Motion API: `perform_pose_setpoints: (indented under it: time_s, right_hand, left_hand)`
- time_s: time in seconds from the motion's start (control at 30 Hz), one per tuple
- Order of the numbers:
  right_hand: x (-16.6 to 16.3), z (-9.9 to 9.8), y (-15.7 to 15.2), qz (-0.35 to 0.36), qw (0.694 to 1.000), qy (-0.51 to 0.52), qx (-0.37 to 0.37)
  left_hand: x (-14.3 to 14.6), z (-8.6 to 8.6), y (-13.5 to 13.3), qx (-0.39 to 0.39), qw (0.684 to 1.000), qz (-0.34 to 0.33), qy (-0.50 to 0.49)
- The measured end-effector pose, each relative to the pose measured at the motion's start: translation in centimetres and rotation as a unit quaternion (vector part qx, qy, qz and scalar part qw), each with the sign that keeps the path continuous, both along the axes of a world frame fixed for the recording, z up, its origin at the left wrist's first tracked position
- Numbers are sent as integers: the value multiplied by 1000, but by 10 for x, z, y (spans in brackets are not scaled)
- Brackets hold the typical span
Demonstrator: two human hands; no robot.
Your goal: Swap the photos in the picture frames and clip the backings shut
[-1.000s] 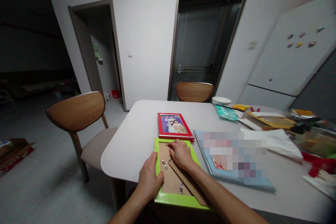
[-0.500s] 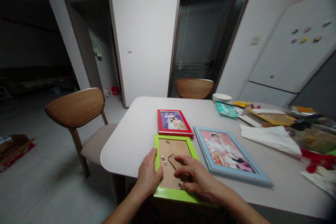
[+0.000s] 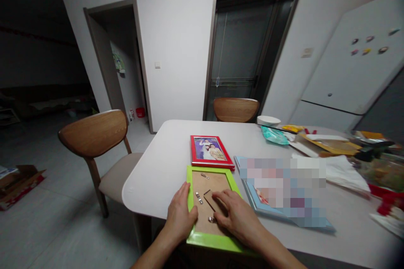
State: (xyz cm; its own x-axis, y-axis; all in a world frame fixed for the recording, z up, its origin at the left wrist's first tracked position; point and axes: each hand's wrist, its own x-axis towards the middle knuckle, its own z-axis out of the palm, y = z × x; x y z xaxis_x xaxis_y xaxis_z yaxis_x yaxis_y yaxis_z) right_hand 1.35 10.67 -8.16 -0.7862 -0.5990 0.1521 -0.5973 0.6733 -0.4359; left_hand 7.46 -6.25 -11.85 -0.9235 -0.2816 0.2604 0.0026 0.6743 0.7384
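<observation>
A green picture frame (image 3: 212,173) lies face down at the table's near edge, its brown backing board (image 3: 211,184) and small metal clips showing. My left hand (image 3: 180,215) rests flat on the frame's left border, fingers stretched out. My right hand (image 3: 237,214) lies on the lower part of the backing board, fingers bent, thumb and forefinger at a metal clip (image 3: 211,219) near the bottom. A red frame (image 3: 210,151) with a photo lies face up just beyond. A light blue frame (image 3: 252,195) lies to the right.
The white table (image 3: 158,172) has a rounded near-left corner. Papers, a teal packet (image 3: 273,135), a white bowl (image 3: 268,120) and clutter fill its right side. One wooden chair (image 3: 94,134) stands at the left, another (image 3: 235,109) at the far end. A fridge (image 3: 350,71) stands at right.
My right hand went from the top of the backing board down to its lower part, and now pinches at a clip near the bottom. My left hand stayed on the left border.
</observation>
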Motion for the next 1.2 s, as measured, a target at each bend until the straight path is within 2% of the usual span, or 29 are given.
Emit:
perform_pose_setpoints:
  time_s: [0.17,0.3,0.37,0.47,0.53,0.63,0.77,0.9,1.0,1.07,1.13,1.2]
  right_hand:
    - [-4,4,-1,-17,1000,-7,-24]
    - [0,16,-6,-22,999,1,-36]
    - [5,25,-13,-19,998,14,-49]
    - [11,36,-21,3,996,11,-89]
    - [9,38,-18,16,993,12,-113]
    - [-5,29,1,-25,995,31,-87]
    - [-23,6,29,-112,992,38,36]
    - [-25,-5,31,-122,987,35,94]
    - [-26,-3,24,-130,984,23,116]
    - [-28,-1,22,-141,983,22,116]
    - [-33,-1,23,-155,983,26,93]
    - [-36,3,26,-176,983,12,49]
  left_hand:
    - [0,7,0,34,999,-2,-15]
    - [-2,21,4,116,993,10,29]
    - [-4,28,6,205,978,-9,42]
    - [-6,37,-2,370,928,-34,38]
    - [-4,41,-18,410,911,-22,39]
    - [6,43,-53,395,918,9,35]
    - [24,33,-99,354,934,51,5]
    - [30,17,-122,276,956,95,-9]
    - [27,14,-121,197,971,136,17]
    - [25,17,-110,151,976,150,43]
    - [25,22,-90,98,985,128,62]
    - [26,27,-61,29,996,62,63]
